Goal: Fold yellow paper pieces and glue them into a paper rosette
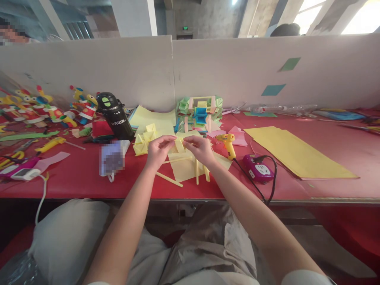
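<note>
Between my two hands is a small piece of yellow paper [179, 145], pinched at its upper edge. My left hand [160, 149] closes on its left side, fingertips together. My right hand [200, 148] grips the right side in the same way. Below them lie a pale yellow sheet [181, 172] and several thin rolled paper sticks [197, 172]. Folded yellow paper shapes [142, 143] rest just left of my left hand. Behind my hands stands a paper model [200, 113] in green, blue and yellow. A yellow glue gun [228, 144] is right of my right hand.
A purple power strip [258, 168] with a black cord sits near the front edge. Large yellow sheets [299, 152] lie at right. On the left are a black bottle [115, 116], a phone-like object [112, 158] and several colourful paper toys [53, 111]. A white partition [118, 63] rises behind.
</note>
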The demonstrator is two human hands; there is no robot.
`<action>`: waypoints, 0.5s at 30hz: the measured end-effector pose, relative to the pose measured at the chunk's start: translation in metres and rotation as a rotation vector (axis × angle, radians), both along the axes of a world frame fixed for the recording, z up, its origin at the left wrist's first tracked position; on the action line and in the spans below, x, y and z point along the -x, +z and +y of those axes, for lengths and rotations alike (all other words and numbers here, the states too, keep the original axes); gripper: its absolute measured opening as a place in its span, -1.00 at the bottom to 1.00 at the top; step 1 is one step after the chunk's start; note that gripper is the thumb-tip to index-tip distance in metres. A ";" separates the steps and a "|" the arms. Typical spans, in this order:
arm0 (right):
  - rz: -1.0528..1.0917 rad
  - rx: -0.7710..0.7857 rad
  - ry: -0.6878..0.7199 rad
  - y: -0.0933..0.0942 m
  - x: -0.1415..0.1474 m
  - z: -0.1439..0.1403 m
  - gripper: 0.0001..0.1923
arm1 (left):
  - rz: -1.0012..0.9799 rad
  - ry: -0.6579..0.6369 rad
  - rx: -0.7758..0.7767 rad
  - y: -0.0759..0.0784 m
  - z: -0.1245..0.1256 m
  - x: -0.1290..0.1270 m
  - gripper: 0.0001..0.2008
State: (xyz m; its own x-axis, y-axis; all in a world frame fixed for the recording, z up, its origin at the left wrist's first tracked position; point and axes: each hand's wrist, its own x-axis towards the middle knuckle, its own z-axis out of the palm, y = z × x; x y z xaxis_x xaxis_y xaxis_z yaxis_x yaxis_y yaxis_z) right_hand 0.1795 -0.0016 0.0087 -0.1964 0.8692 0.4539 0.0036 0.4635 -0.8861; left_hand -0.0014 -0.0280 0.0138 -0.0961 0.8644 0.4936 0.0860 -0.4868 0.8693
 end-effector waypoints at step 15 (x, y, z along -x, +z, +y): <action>-0.103 -0.029 0.059 0.006 -0.003 -0.005 -0.68 | 0.051 -0.173 0.239 -0.003 0.004 0.009 -0.71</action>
